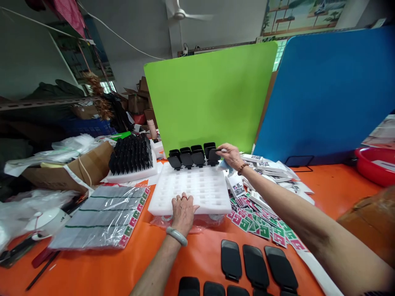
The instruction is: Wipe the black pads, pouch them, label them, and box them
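Note:
A white foam tray (212, 189) with rows of slots is before me, resting on something wrapped in clear plastic. My left hand (184, 211) lies on its near edge with fingers spread, holding nothing. At the far edge, my right hand (231, 156) pinches a flat black plastic piece with rounded corners (213, 155), at the right end of a standing double row. Others of these black pieces (198, 157) stand upright in the far slots beside it. More black pieces (231, 259) lie flat on the orange table near my body.
Left of the tray are a plastic-wrapped grey stack (101, 209), another foam tray packed with black pieces (131, 154) and a cardboard box (77, 168). White boxes (271, 168) and printed cards (256, 222) are heaped right. Green (210, 102) and blue (324, 94) boards stand behind.

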A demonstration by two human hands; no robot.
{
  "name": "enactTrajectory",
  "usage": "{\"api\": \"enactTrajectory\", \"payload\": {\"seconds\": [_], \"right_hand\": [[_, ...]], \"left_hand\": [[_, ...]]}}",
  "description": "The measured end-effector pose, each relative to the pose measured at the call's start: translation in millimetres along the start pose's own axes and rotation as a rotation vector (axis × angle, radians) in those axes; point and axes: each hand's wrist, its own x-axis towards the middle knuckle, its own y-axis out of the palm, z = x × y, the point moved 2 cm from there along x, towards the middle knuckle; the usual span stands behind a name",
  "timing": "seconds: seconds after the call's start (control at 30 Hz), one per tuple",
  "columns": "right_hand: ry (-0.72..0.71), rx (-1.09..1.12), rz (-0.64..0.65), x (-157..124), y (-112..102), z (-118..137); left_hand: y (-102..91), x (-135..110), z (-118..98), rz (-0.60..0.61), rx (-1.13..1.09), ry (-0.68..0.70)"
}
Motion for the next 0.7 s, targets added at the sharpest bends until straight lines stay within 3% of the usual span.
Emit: {"api": "enactTrajectory", "payload": {"seconds": [0.1, 0.2, 0.33, 0.43, 0.5, 0.6, 0.67, 0.7], "right_hand": [[0.073, 0.084, -0.123, 7, -25, 7], [0.128, 0.150, -0.126, 1, -48, 20], [0.219, 0.224, 0.014, -40, -72, 49], [0.387, 0.360, 0.250, -90, -74, 68], [0.479, 0.441, 0.380, -126, -68, 74], [0.557, 0.468, 0.466, -172, -50, 73], [0.550, 0.397, 0.437, -199, -39, 70], [0.504, 0.319, 0.366, -212, -35, 70]], "left_hand": [[-2.5, 0, -2, -0.025, -0.054, -0.020], [-8.4, 6, -2, -0.054, -0.141, -0.026], [-20.7, 5, -5, -0.095, -0.305, -0.052], [-35.9, -19, -15, -0.129, -0.691, -0.154], [-46.1, -46, -30, -0.022, -1.097, -0.205], [-55.2, -94, -62, 0.441, -1.950, -0.334], [-56.9, -120, -77, 0.560, -2.219, -0.476], [-55.2, -130, -82, 0.552, -2.268, -0.556]]}}
